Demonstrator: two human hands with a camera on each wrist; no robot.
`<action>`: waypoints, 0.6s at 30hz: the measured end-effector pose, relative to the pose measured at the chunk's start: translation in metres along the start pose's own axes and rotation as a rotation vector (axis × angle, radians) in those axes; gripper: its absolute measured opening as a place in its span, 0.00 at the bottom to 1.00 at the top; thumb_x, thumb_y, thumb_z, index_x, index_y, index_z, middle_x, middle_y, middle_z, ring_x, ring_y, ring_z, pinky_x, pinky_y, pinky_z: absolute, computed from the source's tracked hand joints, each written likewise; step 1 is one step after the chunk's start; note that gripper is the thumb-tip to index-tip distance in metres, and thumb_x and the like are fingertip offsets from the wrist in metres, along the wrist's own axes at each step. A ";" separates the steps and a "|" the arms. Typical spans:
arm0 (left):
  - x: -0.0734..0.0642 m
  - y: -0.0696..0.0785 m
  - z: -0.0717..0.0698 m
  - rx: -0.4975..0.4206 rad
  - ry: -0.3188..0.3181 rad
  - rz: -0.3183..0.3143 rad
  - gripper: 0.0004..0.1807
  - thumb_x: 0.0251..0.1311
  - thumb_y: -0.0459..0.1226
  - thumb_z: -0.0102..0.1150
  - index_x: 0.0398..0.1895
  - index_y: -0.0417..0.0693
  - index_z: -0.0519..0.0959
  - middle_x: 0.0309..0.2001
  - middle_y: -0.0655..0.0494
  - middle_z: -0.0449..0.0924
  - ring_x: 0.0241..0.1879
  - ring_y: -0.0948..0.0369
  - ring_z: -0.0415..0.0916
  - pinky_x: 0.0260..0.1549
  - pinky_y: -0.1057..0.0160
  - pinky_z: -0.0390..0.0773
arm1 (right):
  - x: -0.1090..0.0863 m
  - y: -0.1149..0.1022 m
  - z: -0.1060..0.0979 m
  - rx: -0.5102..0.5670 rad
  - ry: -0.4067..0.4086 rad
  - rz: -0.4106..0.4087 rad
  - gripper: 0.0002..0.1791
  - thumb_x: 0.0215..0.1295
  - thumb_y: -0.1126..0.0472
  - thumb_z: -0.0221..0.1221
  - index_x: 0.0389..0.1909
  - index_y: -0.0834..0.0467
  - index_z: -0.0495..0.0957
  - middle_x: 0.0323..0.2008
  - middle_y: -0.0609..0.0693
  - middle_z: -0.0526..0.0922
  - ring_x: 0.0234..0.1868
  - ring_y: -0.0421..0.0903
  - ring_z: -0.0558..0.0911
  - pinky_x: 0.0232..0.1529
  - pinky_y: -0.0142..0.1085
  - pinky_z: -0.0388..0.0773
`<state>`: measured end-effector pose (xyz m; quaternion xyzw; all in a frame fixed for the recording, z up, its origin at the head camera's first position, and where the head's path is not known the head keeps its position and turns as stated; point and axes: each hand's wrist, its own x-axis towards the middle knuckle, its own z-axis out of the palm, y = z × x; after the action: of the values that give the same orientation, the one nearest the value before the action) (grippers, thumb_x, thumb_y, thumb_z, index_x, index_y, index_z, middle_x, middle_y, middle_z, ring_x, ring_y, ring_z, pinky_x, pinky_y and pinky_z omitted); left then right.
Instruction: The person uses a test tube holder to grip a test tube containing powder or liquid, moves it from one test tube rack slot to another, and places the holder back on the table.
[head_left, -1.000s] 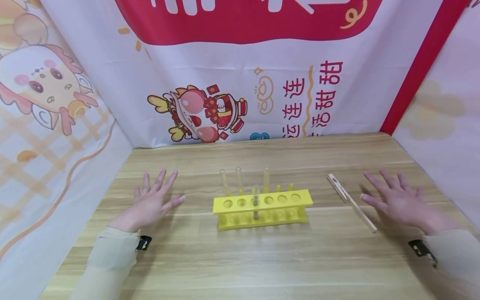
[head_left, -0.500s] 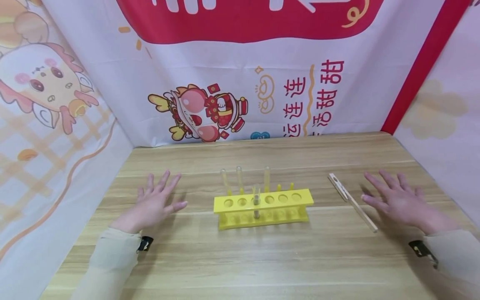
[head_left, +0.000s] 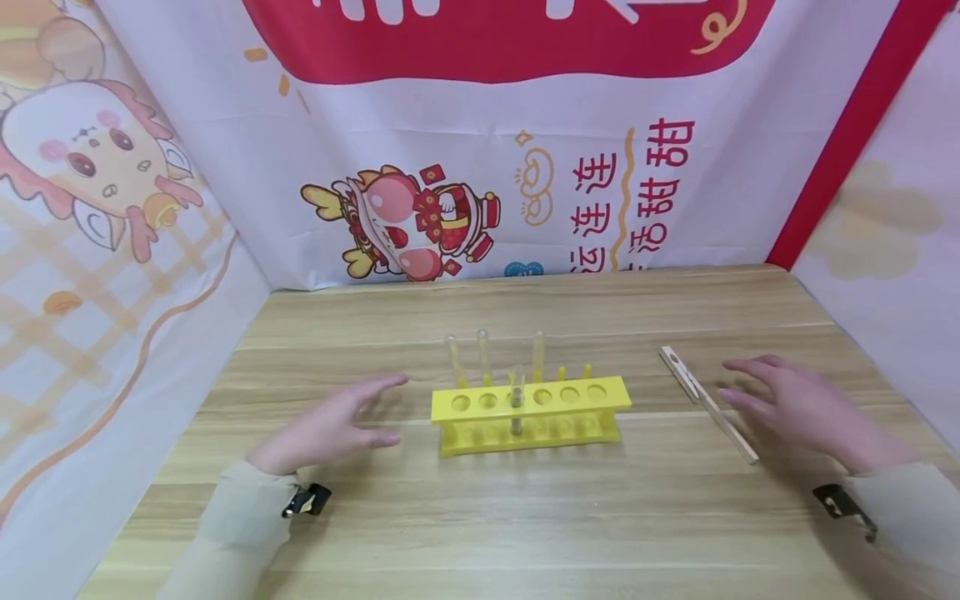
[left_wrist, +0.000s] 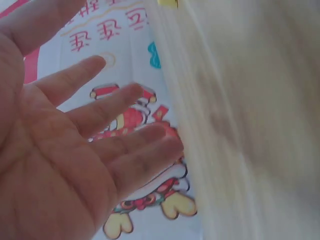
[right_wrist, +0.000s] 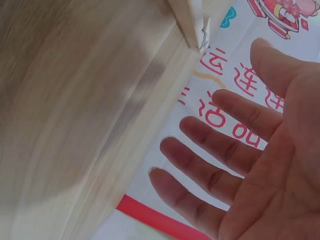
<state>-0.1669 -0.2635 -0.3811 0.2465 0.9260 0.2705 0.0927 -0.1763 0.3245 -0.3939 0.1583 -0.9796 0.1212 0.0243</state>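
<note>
Yellow rack [head_left: 531, 411] stands on the table [head_left: 525, 533] between left hand [head_left: 330, 429] and right hand [head_left: 810, 414], both empty, loosely spread; probably light, stiff plastic, best gripped by its ends, sparing likely fragile clear tubes [head_left: 538, 352].

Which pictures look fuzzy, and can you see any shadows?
Head view: the yellow rack looks fairly crisp, and a soft shadow lies by the right sleeve; left wrist view: the tabletop is pale and fuzzy with dim dark patches, while the left hand is clearer; right wrist view: the tabletop is fuzzy too, with darker shadows, but creases show on the right hand.
</note>
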 end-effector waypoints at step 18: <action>0.024 0.027 0.044 -0.440 -0.048 -0.039 0.27 0.64 0.44 0.66 0.64 0.49 0.73 0.60 0.52 0.76 0.59 0.53 0.74 0.56 0.55 0.75 | 0.008 -0.020 0.006 0.015 -0.067 0.003 0.30 0.68 0.47 0.61 0.56 0.70 0.77 0.36 0.58 0.84 0.36 0.56 0.83 0.38 0.57 0.78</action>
<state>-0.1630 -0.2112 -0.4039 0.2089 0.8469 0.4581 0.1712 -0.1780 0.3021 -0.3945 0.1608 -0.9792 0.1234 -0.0100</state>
